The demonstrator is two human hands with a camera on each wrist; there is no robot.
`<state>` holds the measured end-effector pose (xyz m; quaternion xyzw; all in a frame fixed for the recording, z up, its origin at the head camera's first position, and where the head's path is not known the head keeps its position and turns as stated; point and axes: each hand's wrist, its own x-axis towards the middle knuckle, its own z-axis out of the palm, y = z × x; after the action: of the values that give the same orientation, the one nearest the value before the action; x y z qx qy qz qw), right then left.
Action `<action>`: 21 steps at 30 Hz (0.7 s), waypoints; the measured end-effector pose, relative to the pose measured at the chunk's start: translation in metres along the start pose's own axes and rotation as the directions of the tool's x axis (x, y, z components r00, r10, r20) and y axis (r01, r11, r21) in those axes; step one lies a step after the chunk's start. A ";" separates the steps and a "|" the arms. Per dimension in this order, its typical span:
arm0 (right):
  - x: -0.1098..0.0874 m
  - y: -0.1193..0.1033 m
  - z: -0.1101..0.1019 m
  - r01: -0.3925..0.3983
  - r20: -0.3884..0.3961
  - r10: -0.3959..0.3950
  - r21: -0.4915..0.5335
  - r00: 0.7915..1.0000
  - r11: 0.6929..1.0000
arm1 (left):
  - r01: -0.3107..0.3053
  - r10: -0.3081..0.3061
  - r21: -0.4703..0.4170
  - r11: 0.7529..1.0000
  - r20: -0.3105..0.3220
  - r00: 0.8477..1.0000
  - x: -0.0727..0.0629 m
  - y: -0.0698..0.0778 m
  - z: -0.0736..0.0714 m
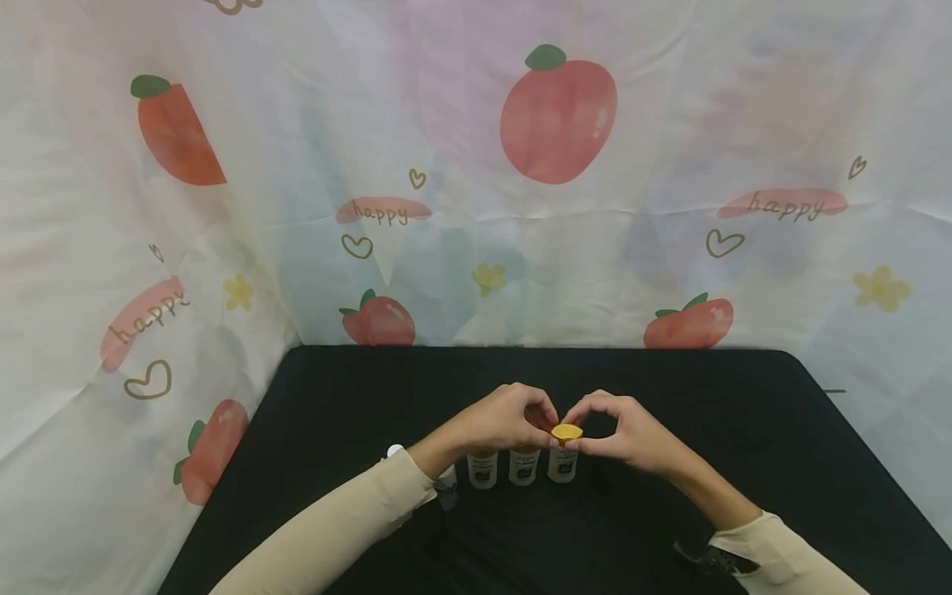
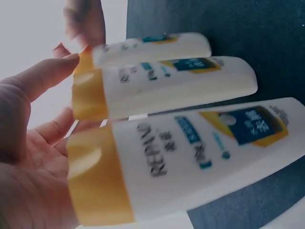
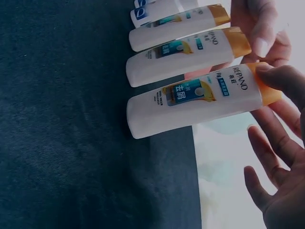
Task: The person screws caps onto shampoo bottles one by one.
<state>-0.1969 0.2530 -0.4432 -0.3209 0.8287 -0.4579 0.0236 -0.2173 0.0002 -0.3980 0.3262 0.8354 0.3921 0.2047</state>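
A white shampoo bottle (image 3: 190, 102) with an orange cap stands upright at the right end of a row. My right hand (image 1: 632, 434) pinches its cap (image 3: 267, 86), thumb on the front and a finger behind. From the other side, my left hand (image 1: 513, 417) holds the same cap between thumb and finger. Two matching bottles stand just left of it, the middle shampoo bottle (image 1: 524, 469) and the left shampoo bottle (image 1: 483, 473). In the head view my left hand and wrist overlap their caps.
White bottles with blue labels (image 3: 162, 10) stand further left in the row, partly behind my left sleeve (image 1: 357, 504) in the head view. Everything stands on a black table (image 1: 372, 388). A patterned curtain (image 1: 461, 124) hangs behind and along the left side.
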 end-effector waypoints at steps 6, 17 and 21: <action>-0.003 0.001 0.003 -0.012 0.005 0.012 0.010 1.000 1.000 | 0.000 -0.001 -0.030 1.000 -0.022 1.000 -0.006 -0.003 -0.010; 0.002 -0.004 -0.001 0.097 0.054 -0.092 -0.093 0.994 0.991 | -0.076 0.076 -0.084 0.994 -0.003 0.997 -0.014 -0.009 -0.018; 0.005 -0.007 -0.004 0.124 0.075 -0.116 -0.101 0.990 0.987 | -0.085 0.084 -0.088 0.993 -0.013 0.996 -0.018 -0.012 -0.022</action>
<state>-0.1989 0.2511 -0.4342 -0.3868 0.8295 -0.4029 0.0078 -0.2225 -0.0300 -0.3925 0.3502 0.8037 0.4384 0.1981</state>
